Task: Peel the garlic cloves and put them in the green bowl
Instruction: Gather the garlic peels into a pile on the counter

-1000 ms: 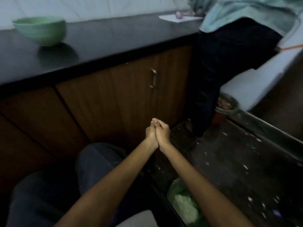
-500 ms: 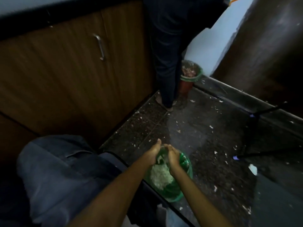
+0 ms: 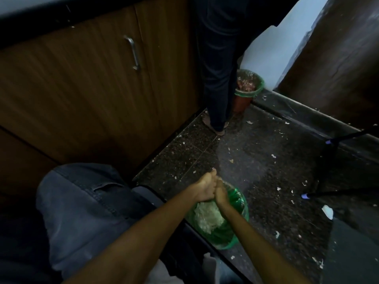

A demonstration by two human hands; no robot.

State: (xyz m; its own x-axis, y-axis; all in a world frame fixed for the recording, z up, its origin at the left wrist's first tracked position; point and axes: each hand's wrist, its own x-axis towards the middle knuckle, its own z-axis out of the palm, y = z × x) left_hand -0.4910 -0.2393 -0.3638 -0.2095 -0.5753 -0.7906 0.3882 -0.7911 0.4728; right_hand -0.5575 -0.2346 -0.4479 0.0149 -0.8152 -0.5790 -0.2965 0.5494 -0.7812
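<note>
Low in the frame's centre, I see the left hand (image 3: 205,189) and right hand (image 3: 222,194) pressed together above a green-lined bin (image 3: 238,203) of pale peels (image 3: 208,217); any clove between them is hidden. Farther, upper centre, someone's legs (image 3: 217,78).

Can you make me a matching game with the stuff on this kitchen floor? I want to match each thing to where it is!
Things:
1. Green-lined bin with white peels
2. Brown bin with reddish scraps
3. Metal handle
4. Black stand legs

Places:
A. On the wooden cupboard door
B. Right under the two hands
C. At the right, by the dark ledge
D. Beside the standing person's leg

Pairs: 1-B, 2-D, 3-A, 4-C
</note>
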